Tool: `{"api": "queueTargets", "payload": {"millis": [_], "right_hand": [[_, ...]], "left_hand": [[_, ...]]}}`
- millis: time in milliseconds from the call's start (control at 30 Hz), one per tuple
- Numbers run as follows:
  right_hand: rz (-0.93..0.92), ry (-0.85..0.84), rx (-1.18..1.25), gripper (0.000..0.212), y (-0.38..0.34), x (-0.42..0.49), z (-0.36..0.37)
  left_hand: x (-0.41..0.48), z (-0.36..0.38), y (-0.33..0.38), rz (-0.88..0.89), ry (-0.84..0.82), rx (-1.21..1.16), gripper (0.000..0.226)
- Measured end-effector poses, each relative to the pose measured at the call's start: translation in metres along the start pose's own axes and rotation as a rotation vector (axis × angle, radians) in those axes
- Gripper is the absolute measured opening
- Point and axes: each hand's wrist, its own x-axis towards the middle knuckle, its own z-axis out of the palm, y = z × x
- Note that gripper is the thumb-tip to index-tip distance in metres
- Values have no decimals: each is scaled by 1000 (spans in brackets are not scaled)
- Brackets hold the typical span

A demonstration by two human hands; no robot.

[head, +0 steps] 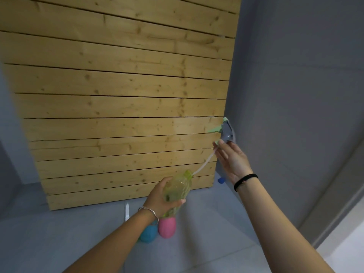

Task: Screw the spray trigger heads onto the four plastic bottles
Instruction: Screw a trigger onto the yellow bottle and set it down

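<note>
My left hand (157, 196) grips a clear green plastic bottle (178, 189), tilted with its neck pointing up and to the right. My right hand (229, 158) holds a grey and green spray trigger head (226, 131) up and to the right of the bottle. The head's white dip tube (204, 162) slants down, and its lower end is at the bottle's mouth. Below my left wrist, a pink bottle (167, 227) and a blue bottle (148, 234) stand on the grey floor.
A wall of pale wooden slats (122, 91) stands right behind the bottles. A white tube (127, 211) lies on the floor by its base. A small blue piece (221, 180) sits at the slats' right corner. Grey walls close in on both sides.
</note>
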Motion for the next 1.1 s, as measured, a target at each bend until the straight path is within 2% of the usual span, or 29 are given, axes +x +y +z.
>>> {"api": "queueTargets", "payload": {"millis": [133, 233, 300, 400, 500, 633, 833, 933, 1000, 1100], "right_hand": [[81, -159, -261, 26, 16, -3, 3], [69, -211, -487, 25, 25, -7, 8], [66, -234, -555, 31, 31, -10, 10], [46, -264, -570, 37, 32, -10, 12], [36, -324, -559, 31, 32, -11, 12], [48, -374, -502, 34, 36, -9, 14], [199, -465, -260, 34, 32, -3, 6], [197, -470, -243, 41, 30, 0, 4], [142, -468, -290, 42, 29, 2, 6], [10, -407, -492, 35, 34, 4, 10]], "left_hand": [[1, 1, 12, 23, 35, 53, 77], [4, -3, 26, 31, 36, 78, 68], [4, -5, 33, 47, 44, 74, 60], [2, -9, 40, 76, 60, 63, 59], [1, -10, 43, 92, 65, 35, 60], [-2, -9, 49, 48, 22, -101, 60], [-7, -11, 64, -45, -217, -396, 53], [-5, -13, 70, -132, -356, -503, 51], [-3, -12, 70, -143, -338, -512, 57], [5, -9, 70, -93, -105, -275, 60]]}}
